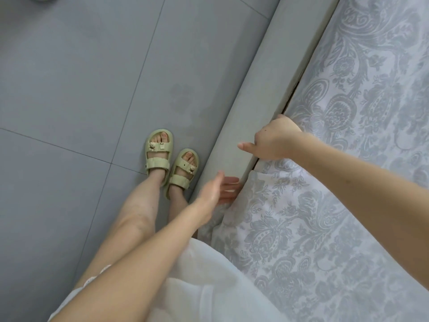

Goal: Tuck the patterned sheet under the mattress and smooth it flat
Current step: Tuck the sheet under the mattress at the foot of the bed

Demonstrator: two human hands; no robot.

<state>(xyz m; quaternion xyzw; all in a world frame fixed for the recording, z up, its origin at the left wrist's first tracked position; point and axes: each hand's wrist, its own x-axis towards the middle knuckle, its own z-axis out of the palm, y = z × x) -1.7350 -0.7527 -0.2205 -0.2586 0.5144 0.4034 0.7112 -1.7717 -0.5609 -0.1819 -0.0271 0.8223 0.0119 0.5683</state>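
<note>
Hands (274,138) (216,189) at paisley sheet (325,205) edge; padded frame (250,94) beside.

We see the patterned sheet (325,205) filling the right side of the frame, from the upper right corner down to the lower right. It is white with a pale grey-blue paisley and flower design. Most of it lies flat on the mattress, with only soft wrinkles. Its left edge follows a diagonal line from the top centre-right to the lower middle. In the upper part this edge goes down into the narrow dark gap at the side of the mattress. Lower, near the middle of the frame, the edge is loose: a folded flap stands out and the cloth hangs bunched over the side. The mattress itself is covered, so we cannot describe it.
</note>
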